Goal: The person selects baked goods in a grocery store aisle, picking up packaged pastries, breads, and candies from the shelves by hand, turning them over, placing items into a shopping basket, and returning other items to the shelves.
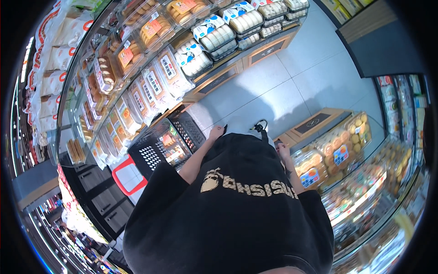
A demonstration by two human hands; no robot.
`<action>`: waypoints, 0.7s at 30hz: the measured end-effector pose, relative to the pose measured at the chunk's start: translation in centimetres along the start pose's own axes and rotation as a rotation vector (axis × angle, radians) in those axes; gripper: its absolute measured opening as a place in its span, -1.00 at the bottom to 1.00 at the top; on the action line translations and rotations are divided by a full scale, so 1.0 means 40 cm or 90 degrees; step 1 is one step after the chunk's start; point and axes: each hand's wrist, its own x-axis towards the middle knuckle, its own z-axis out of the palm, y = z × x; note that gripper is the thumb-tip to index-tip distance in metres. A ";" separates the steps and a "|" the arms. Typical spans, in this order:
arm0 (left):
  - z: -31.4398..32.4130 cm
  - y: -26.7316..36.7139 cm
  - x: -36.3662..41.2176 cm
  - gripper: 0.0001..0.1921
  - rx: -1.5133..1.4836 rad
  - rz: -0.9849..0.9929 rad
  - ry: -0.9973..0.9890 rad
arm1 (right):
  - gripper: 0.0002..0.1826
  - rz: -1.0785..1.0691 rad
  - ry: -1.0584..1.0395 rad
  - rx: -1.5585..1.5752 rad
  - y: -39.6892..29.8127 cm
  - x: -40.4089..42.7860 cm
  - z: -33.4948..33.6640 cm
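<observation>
My left hand [216, 132] hangs low beside my black T-shirt, its fingers curled. A small dark thing [225, 129] shows at its fingertips, too small to name. My right hand [283, 151] is down at my other side, partly curled, near the right-hand bakery display. Something dark [278, 142] is by its fingers; whether it is held is unclear. Left of my left arm stands a black perforated plastic shopping basket [150, 159] with a red handle [120, 179]. Several packaged foods [171, 145] show inside the basket.
On the left display shelf [239, 54] are bagged bread loaves [150, 84], boxed pastries [155, 30] and stacked trays of white rolls [215, 34]. The right display holds plastic boxes of round baked goods [337, 154] behind a wooden front [308, 125]. Grey floor tiles [291, 78] run between.
</observation>
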 end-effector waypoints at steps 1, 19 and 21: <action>-0.002 0.043 -0.006 -0.72 -0.008 -0.007 0.001 | -0.86 0.001 -0.001 -0.011 0.004 0.040 -0.039; 0.102 0.349 0.368 -0.72 -0.218 -0.235 -0.017 | -0.83 -0.390 -0.284 -0.243 -0.945 0.112 0.012; 0.065 0.456 0.449 -0.70 -0.141 -0.196 0.003 | -0.84 -0.525 -0.371 -0.210 -1.200 -0.105 0.065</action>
